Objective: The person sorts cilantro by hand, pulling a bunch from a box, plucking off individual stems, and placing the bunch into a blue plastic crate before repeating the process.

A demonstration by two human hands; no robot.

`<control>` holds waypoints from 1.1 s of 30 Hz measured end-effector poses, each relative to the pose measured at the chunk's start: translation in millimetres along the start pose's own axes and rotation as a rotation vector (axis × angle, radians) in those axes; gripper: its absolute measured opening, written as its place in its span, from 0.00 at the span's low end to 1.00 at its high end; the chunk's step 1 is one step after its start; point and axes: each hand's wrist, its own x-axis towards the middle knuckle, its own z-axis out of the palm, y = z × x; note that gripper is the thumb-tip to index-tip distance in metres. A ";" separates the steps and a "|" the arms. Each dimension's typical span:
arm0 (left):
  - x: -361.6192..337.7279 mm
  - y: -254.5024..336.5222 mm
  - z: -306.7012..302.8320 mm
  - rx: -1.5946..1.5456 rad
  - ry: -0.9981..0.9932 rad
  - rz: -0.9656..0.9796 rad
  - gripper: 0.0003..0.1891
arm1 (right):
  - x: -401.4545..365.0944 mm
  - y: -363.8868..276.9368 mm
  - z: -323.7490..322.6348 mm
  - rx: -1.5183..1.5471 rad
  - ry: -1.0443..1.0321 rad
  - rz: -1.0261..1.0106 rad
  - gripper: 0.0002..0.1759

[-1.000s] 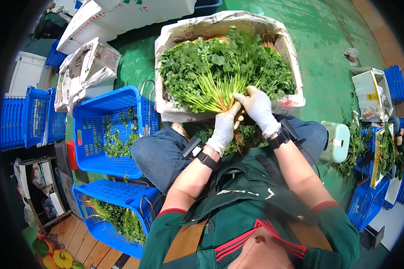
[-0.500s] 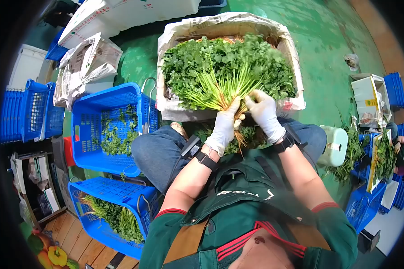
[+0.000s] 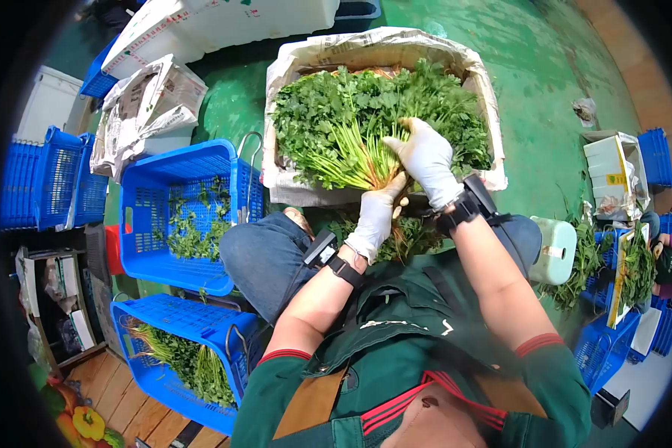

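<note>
My left hand (image 3: 375, 218), in a white glove, is closed round the root end of a bunch of coriander (image 3: 358, 160). Its pale green stems fan out away from me, with thin brownish roots by the thumb. My right hand (image 3: 428, 160), gloved too, is over the right side of the stems, near the leaves. Its thumb and forefinger are apart there, while the other fingertips are partly hidden. The leafy end rests over more coriander in a newspaper-lined box (image 3: 493, 97). Loose greens (image 3: 411, 237) lie below my hands, between my legs.
Left of me stand a blue basket (image 3: 175, 272) with scattered leaves and another blue basket (image 3: 153, 377) holding bunched greens. A pale green stool-like block (image 3: 556, 250) is by my right knee. Stacked blue crates (image 3: 56, 179) stand far left. At the right edge, another person (image 3: 668, 257) is partly visible.
My right hand has moved from the root end up along the stems toward the leaves. My left hand keeps its grip on the bunch, which has shifted only slightly.
</note>
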 end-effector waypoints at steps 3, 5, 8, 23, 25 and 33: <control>-0.1 9.0 -0.9 -0.050 0.024 -0.017 0.13 | 0.7 4.4 15.0 0.110 -0.092 0.110 0.13; 3.1 4.2 -4.5 -0.086 0.009 -0.047 0.14 | -4.1 7.5 18.8 0.232 -0.072 0.150 0.12; 2.5 4.8 -2.6 -0.003 0.005 -0.048 0.14 | 0.9 7.4 17.1 0.028 -0.158 0.190 0.15; 7.2 7.3 -15.2 -0.056 -0.096 -0.117 0.11 | -29.9 21.4 -43.5 1.001 -0.640 0.198 0.07; 10.4 1.4 -11.5 -0.175 -0.082 -0.128 0.11 | -33.6 3.1 -79.3 1.086 -0.929 0.237 0.07; 0.2 11.7 -5.6 0.015 -0.052 -0.068 0.11 | -2.8 -2.0 -0.3 0.595 -0.396 0.039 0.12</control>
